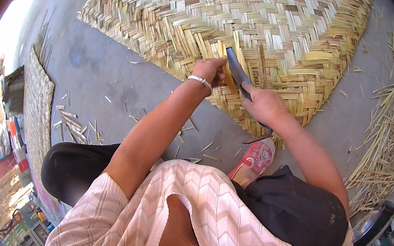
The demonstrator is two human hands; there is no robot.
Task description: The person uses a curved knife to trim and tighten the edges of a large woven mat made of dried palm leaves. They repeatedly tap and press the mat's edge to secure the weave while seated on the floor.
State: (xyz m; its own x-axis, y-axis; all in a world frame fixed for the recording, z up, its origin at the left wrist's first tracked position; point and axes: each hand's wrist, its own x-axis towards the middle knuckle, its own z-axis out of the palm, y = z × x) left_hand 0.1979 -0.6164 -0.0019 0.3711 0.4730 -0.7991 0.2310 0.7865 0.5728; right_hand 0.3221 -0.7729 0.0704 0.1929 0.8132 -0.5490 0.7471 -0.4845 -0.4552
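Note:
A large mat (249, 30) woven from pale straw strips lies on the floor, its pointed corner toward me. My right hand (266, 106) is closed around what look like dark metal scissors (236, 71). Their long blade slants up and left over the mat, and a thin curved handle end shows below the hand. My left hand (210, 71), with a bangle at the wrist, is curled at the mat's near edge, left of the blade. Its fingertips press against a yellowish straw strip (230, 82); the grip is partly hidden.
Loose straw (387, 153) is piled along the right side. Short cut pieces (70, 123) are scattered on the grey floor (98, 75). Another woven mat (38, 97) stands at the left. My foot in a red patterned shoe (256, 156) is beside the large mat's near corner.

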